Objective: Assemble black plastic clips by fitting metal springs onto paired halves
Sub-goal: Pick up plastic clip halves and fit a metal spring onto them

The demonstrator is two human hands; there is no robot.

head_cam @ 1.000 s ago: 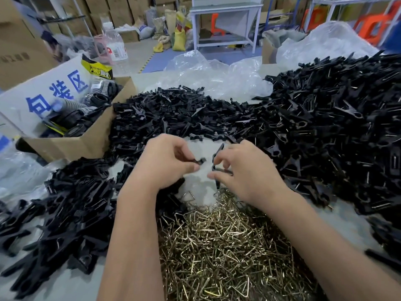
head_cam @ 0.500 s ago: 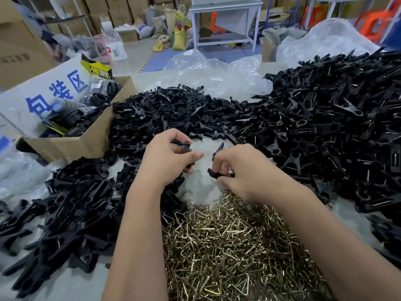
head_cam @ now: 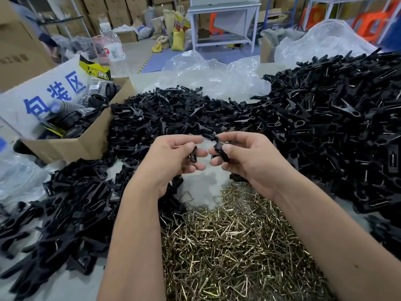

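My left hand (head_cam: 173, 157) is raised above the table, palm turned towards me, and pinches one black clip half (head_cam: 193, 154) between thumb and fingers. My right hand (head_cam: 245, 157) faces it a few centimetres away and grips a second black clip half (head_cam: 220, 148). The two halves are apart. Under my forearms lies a heap of brass-coloured metal springs (head_cam: 234, 242). Loose black clip halves (head_cam: 165, 118) are piled behind and to the left, and a big mound of assembled clips (head_cam: 338, 127) with springs fitted fills the right.
An open cardboard box (head_cam: 71, 144) with rubber parts and a blue-lettered sign stands at the left. Crumpled clear plastic bags (head_cam: 208, 72) lie at the table's far edge. A bare patch of white table (head_cam: 201, 183) shows just under my hands.
Both hands have lifted off the table and rolled palm-up towards me. Each still holds its clip half, and the halves now face each other closer together.
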